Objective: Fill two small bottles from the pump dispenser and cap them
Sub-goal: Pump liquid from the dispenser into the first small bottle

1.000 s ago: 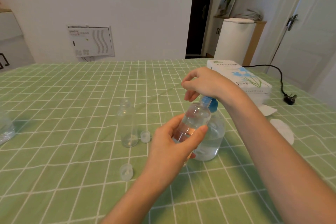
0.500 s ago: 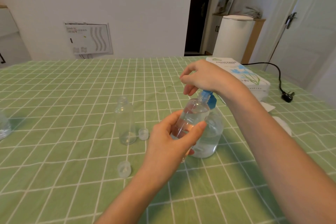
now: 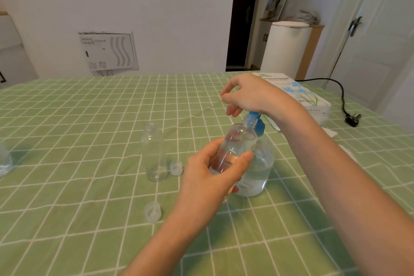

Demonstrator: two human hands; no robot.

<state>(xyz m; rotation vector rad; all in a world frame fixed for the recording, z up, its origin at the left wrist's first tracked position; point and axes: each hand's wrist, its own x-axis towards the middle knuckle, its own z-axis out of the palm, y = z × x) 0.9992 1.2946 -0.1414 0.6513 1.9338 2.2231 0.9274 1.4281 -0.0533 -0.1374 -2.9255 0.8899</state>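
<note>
My left hand [image 3: 210, 177] grips the small bottle [image 3: 235, 148], tipped so its mouth meets the blue spout [image 3: 254, 116], while my right hand [image 3: 251, 94], fingers loose, presses the pump dispenser [image 3: 262, 163] just right of it.

The left hand [image 3: 212, 175], forearm rising from the lower edge, grips the small clear plastic bottle [image 3: 239, 139] around its lower body. The thumb lies on the right side and the fingers [image 3: 208, 148] curl round the left, with the bottle neck above the fingertips. The right hand [image 3: 253, 96], forearm entering from the lower right, lies palm down with the heel of the palm on the blue plastic pump head [image 3: 260, 127]; its loosely bent fingers point left and down, gripping nothing.
</note>
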